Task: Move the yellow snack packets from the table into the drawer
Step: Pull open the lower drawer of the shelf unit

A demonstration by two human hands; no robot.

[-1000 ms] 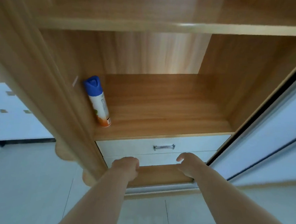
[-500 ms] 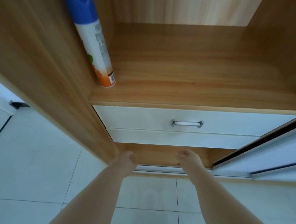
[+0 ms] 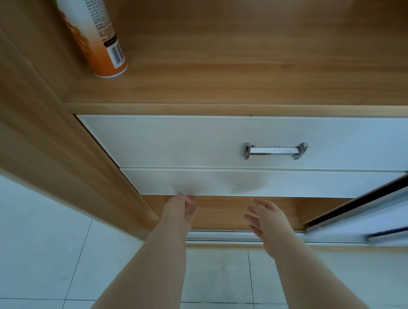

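White drawer fronts faced me under the wooden shelf [image 3: 251, 73], and both looked closed. The lower drawer [image 3: 244, 184] had no handle, unlike the upper drawer [image 3: 175, 140] with its metal bar handle [image 3: 276, 150]. That, I judged, was why my left hand [image 3: 181, 208] sat at its bottom edge, fingers curled up against the lip. Whether they had hooked under it I could not tell. My right hand [image 3: 266, 220] hovered near, clear of the drawer, fingers spread and holding nothing, placed to take the same edge. The yellow snack packets and the table were out of view. An aerosol can [image 3: 96, 28] stood at the shelf's left.
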